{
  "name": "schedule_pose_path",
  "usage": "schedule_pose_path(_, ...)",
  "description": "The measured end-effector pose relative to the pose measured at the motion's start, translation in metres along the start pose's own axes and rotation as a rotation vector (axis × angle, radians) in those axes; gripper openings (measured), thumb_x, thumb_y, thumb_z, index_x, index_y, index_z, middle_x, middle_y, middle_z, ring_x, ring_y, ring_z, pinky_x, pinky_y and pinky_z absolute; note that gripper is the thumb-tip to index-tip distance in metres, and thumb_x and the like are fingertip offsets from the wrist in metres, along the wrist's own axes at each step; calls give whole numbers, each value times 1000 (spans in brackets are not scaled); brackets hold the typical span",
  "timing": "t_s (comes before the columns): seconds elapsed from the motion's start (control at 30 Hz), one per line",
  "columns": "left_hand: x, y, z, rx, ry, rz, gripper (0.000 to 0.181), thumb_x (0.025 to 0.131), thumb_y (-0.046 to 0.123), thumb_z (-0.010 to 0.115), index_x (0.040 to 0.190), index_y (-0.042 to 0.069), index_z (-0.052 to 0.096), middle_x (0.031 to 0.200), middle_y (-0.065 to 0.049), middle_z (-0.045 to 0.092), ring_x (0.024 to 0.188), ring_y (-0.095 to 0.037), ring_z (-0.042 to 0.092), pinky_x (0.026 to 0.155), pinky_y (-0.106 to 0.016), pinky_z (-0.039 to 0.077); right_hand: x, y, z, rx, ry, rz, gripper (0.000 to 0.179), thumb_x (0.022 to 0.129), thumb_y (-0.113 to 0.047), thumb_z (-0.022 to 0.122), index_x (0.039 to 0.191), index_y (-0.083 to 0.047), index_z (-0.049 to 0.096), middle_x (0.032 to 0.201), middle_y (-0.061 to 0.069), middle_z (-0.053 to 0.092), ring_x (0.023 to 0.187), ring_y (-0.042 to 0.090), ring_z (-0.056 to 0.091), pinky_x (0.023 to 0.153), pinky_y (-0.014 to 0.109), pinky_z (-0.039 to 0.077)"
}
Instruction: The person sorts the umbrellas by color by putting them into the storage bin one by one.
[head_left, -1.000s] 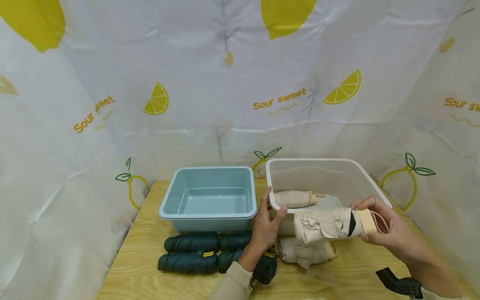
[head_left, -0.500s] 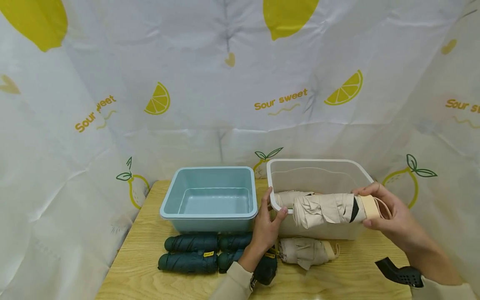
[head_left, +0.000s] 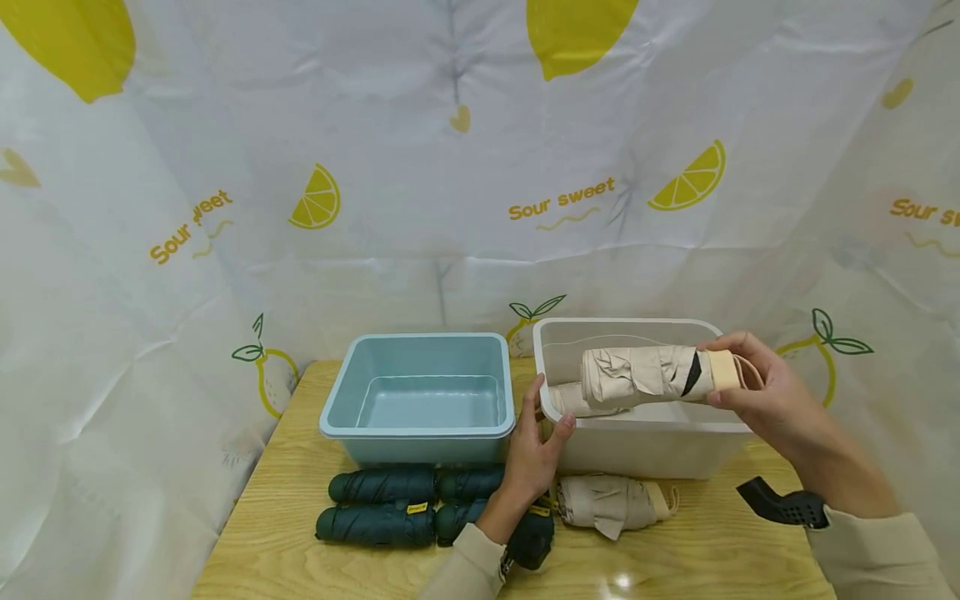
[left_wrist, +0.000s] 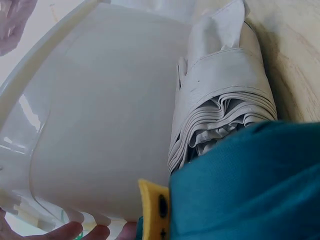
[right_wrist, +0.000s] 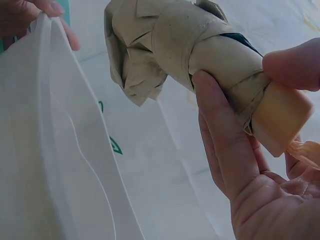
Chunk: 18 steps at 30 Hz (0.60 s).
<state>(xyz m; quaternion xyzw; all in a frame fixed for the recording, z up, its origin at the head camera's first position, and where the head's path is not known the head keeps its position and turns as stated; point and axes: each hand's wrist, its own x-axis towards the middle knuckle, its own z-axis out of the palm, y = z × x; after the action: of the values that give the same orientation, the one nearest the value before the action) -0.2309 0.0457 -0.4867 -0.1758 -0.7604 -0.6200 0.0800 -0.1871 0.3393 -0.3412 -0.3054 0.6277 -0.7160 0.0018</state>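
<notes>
My right hand (head_left: 768,404) grips a folded beige umbrella (head_left: 641,375) by its pale handle end, fingers on one side and thumb on the other. The umbrella lies nearly level over the white plastic bin (head_left: 645,450), its wrapped end pointing left. My left hand (head_left: 534,454) holds the bin's near left corner, thumb over the front of the rim. Inside the bin lies another beige umbrella (head_left: 564,400), partly hidden by the held one. A third beige umbrella (head_left: 607,504), also large in the left wrist view, rests on the table before the bin.
To the left stands a light blue bin (head_left: 420,432) with nothing in it. Several dark green folded umbrellas (head_left: 378,525) lie in front of it, some partly covered by the left forearm. A lemon-printed sheet (head_left: 420,208) hangs behind and beside the wooden table (head_left: 255,550).
My right hand has raised the beige umbrella from in front of the white bin to above its opening. The left hand stays at the bin's corner.
</notes>
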Motion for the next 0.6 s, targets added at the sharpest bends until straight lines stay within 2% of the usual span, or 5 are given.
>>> schedule_pose_path(0.27, -1, -1, 0, -10, 4, -1, 71, 101, 45, 58, 162, 37, 22, 150, -4, 50, 133, -23, 54, 100, -49, 48, 30, 5, -9, -43, 66, 137, 51, 92, 23, 46, 129, -11, 50, 131, 3, 47, 107, 11, 57, 86, 23, 55)
schedule_pose_path(0.6, 1, -2, 1, -15, 1, 13, 71, 102, 43, 59, 162, 37, 22, 151, -5, 50, 133, -23, 54, 101, -50, 47, 66, 15, -14, -83, 100, 235, 47, 90, 21, 51, 126, -8, 47, 127, 4, 46, 107, 12, 55, 84, 26, 58)
